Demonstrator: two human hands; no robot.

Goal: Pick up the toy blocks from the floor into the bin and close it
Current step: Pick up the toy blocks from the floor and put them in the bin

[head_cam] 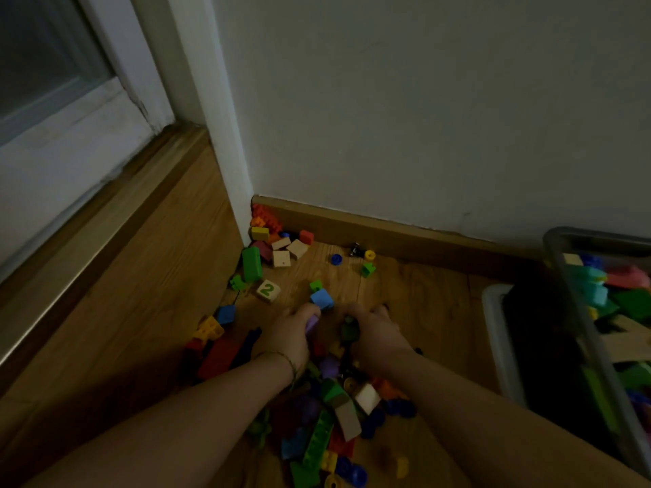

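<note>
Your left hand (pixel 294 334) curls round a purple block (pixel 311 324), your right hand (pixel 377 334) round a dark green block (pixel 349 331), likely scooping from both sides. Both sit left of the open bin (pixel 581 315), amid scattered toy blocks (pixel 318 438).

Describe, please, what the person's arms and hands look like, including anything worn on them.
Both forearms are bare, with no sleeves in view. The left hand and right hand wear no gloves. A thin cord bracelet circles the left wrist, a short loose end hanging from it. No watch shows; the dim light could hide a ring.
</note>
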